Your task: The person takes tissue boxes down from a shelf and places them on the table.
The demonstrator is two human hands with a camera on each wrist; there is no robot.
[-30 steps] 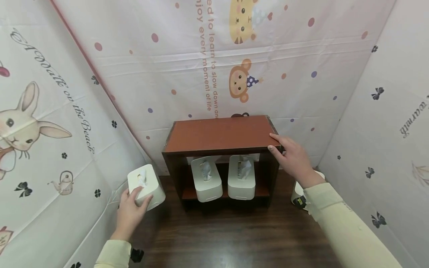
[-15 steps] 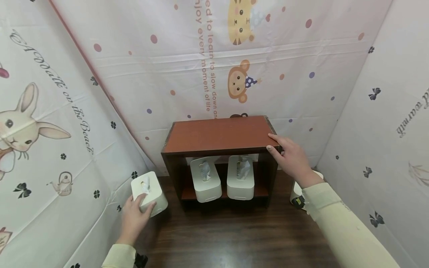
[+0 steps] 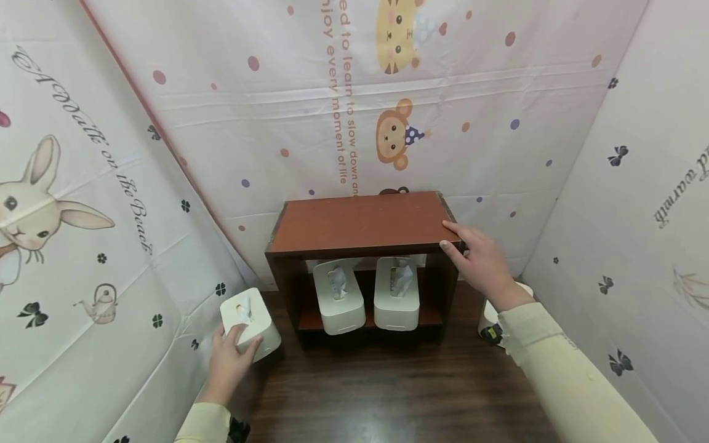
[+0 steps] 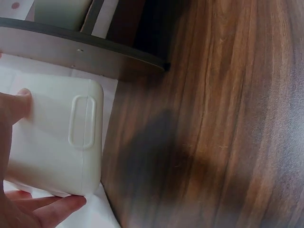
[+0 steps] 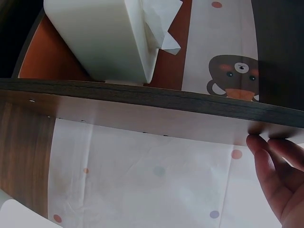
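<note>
My left hand [image 3: 228, 363] holds a white tissue box [image 3: 249, 317], with a tissue poking from its top, left of a low reddish-brown wooden shelf [image 3: 365, 221]. In the left wrist view the thumb [image 4: 21, 102] lies on one face of the tissue box [image 4: 57, 123] and the fingers [image 4: 59, 211] are on the opposite side. Whether the box touches the floor I cannot tell. At the shelf's front right corner rests my right hand [image 3: 482, 261], index finger and thumb stretched over the top. In the right wrist view, fingertips [image 5: 259, 142] of that hand touch the outer side panel.
Two white tissue boxes, a left one [image 3: 339, 298] and a right one [image 3: 397, 295], stand inside the shelf. Another white container [image 3: 490, 317] is on the floor at right, partly behind my forearm. Printed cloth walls [image 3: 310, 123] enclose the dark wood floor [image 3: 376, 387].
My left hand has moved the tissue box down and a little to the right, towards the shelf. The right hand has stayed on the shelf corner.
</note>
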